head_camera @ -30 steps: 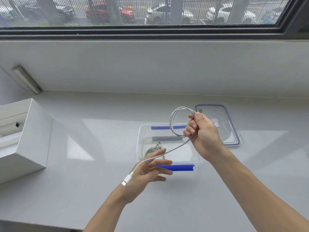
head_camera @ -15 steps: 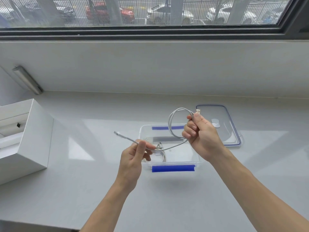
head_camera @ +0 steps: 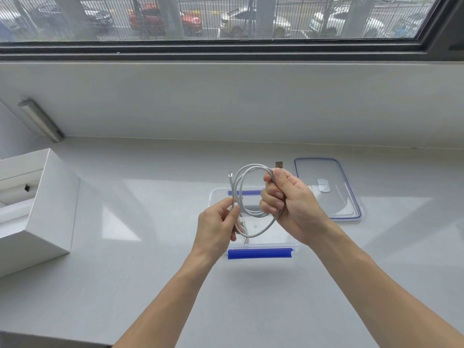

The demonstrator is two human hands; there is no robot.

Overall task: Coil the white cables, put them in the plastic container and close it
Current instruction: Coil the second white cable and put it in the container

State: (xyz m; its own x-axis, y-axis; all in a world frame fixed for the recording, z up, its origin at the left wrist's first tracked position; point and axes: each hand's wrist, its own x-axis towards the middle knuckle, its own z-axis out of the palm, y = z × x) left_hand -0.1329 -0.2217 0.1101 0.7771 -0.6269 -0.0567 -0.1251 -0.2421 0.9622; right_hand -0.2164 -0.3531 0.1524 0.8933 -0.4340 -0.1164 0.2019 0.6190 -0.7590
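I'm finishing the coil: my right hand (head_camera: 291, 207) clamps the white cable (head_camera: 247, 173) loops above the open plastic container (head_camera: 218, 197), my left hand (head_camera: 218, 227) pinches the loose end, which I judge must be tucked in next.

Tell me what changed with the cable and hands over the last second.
The left hand rose toward the right hand, folding the white cable's loose tail into another loop, small plug now pointing up. Both hands kept their grip; container, lid and white box stayed put.
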